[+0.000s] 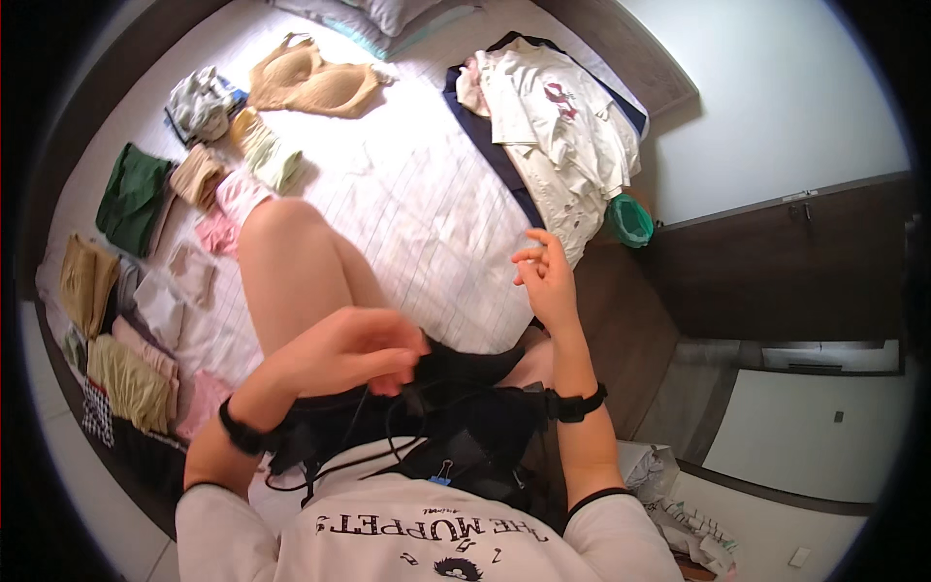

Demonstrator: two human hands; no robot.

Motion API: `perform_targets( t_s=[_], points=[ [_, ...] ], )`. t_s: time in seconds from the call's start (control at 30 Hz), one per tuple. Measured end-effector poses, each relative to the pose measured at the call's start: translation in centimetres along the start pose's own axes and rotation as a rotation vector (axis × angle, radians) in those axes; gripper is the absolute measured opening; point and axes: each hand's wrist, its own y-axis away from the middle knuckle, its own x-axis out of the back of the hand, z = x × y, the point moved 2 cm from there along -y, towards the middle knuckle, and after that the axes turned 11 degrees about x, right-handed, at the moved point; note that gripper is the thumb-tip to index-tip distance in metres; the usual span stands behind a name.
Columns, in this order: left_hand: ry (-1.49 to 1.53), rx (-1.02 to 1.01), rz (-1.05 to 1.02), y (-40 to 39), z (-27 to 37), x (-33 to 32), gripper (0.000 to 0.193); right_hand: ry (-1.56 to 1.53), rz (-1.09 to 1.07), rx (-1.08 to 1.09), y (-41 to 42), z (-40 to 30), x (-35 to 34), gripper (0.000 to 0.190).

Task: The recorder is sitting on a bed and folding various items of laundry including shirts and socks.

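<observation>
My left hand (367, 353) hovers over my lap, slightly blurred, with its fingers loosely curled and the thumb apart from them. I see nothing in it. My right hand (545, 280) is raised near the bed's right edge, fingers bent and spread, holding nothing. Just beyond it lie patterned cream trousers (560, 189), under a white T-shirt (560, 102) with a red print. A dark navy garment (487, 153) is spread beneath them. A tan bra (313, 80) rests at the far side of the bed (444, 269).
Along the left are folded clothes: a dark green one (134, 196), a brown one (87, 280), an olive one (127, 382) and several pink or white pieces. Pillows (393, 14) lie at the far end. A green-lined bin (630, 220) stands on the floor by a dark door (785, 254).
</observation>
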Motion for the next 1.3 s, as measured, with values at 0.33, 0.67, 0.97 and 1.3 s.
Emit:
perform_targets(
  t_s=[0.33, 0.67, 0.97, 1.3],
  points=[
    [0.072, -0.068, 0.064, -21.4, 4.9, 6.8, 0.016, 0.213, 0.101, 0.029, -11.1, 6.7, 3.1, 0.034],
    [0.165, -0.009, 0.197, -26.8, 4.5, 16.0, 0.016, 0.610, 0.126, 0.285, -26.2, 16.2, -0.5, 0.009],
    [0.351, -0.035, 0.290, -26.3, 3.7, 17.0, 0.023, 0.121, -0.549, -0.023, -14.8, 5.8, -8.0, 0.023],
    [0.175, -0.136, 0.234, -22.7, 3.6, 13.6, 0.022, 0.531, -0.107, 0.014, -18.7, 13.1, -6.5, 0.033]
  ],
)
